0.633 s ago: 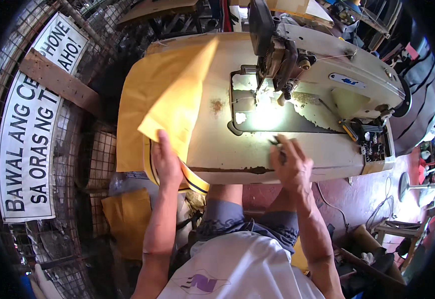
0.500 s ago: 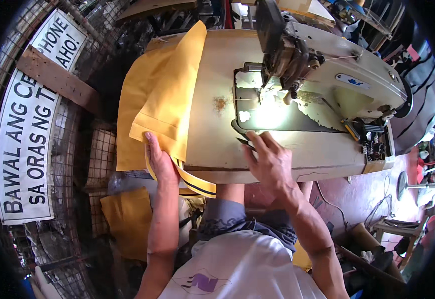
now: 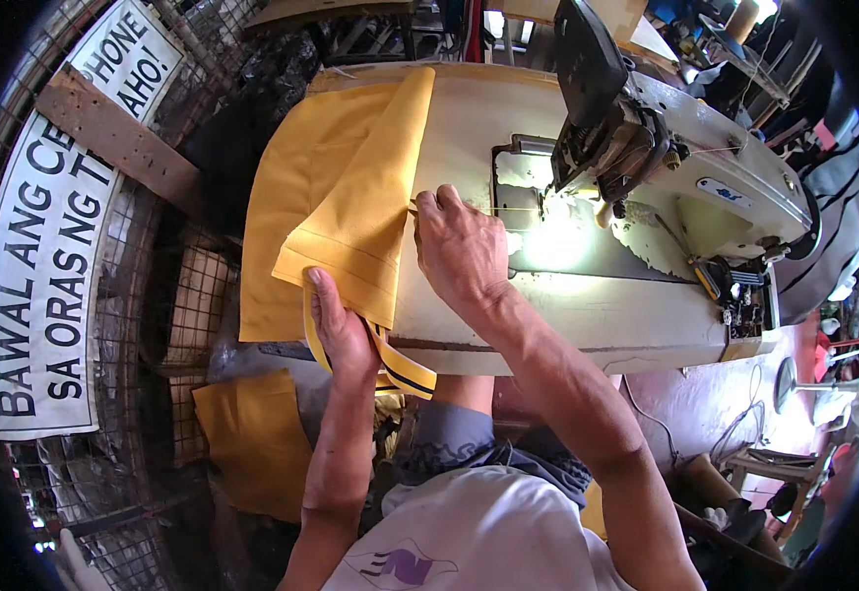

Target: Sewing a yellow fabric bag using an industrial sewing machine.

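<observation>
Yellow fabric [image 3: 350,212], folded over on itself with a stitched hem, lies on the left part of the sewing machine table. My left hand [image 3: 343,330] grips its near edge, thumb on top and fingers underneath. From there a yellow strap with a dark stripe [image 3: 408,378] loops down over the table's front edge. My right hand [image 3: 464,241] is closed at the right edge of the fabric, around small dark thread snips that it mostly hides. A thin thread [image 3: 508,209] stretches from near that hand to the lit needle area of the sewing machine [image 3: 636,148].
Another yellow fabric piece [image 3: 252,443] hangs below the table at the left. Beyond it stand a wire mesh wall, a wooden plank [image 3: 119,133] and a white sign [image 3: 50,286]. A stool [image 3: 774,463] and cables are on the floor at the right.
My right hand has moved left from the front of the needle plate to the fabric's edge, taking the snips along. My left hand keeps its hold on the fabric. The view has shifted slightly.
</observation>
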`<control>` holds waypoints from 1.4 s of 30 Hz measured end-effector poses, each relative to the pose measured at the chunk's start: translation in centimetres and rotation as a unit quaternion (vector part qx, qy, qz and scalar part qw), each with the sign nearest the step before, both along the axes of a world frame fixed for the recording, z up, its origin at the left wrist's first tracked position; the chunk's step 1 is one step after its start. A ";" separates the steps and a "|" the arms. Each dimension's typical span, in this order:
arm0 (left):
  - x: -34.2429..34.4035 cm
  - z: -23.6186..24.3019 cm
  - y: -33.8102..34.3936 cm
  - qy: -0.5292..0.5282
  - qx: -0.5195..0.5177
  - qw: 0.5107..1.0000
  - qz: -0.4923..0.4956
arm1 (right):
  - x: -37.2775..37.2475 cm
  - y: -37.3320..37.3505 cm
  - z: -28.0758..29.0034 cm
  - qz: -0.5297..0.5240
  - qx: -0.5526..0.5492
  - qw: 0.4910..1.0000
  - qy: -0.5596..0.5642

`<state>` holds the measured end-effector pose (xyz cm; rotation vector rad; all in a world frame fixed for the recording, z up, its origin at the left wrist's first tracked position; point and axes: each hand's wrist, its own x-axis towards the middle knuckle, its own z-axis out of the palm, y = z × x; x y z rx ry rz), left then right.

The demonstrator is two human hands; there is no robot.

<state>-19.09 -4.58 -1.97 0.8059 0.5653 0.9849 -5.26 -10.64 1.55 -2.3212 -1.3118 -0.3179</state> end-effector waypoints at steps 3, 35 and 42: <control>-0.1 -0.6 0.1 0.009 -0.014 1.000 0.009 | 0.4 -0.4 -0.6 0.028 0.031 0.999 0.015; -10.7 31.4 1.8 0.142 0.376 0.916 -0.019 | 9.3 -27.4 -6.4 -0.247 0.104 0.954 -0.134; -7.6 27.4 5.1 -0.051 0.225 0.933 -0.276 | 9.4 -27.3 -6.7 -0.267 0.092 0.957 -0.071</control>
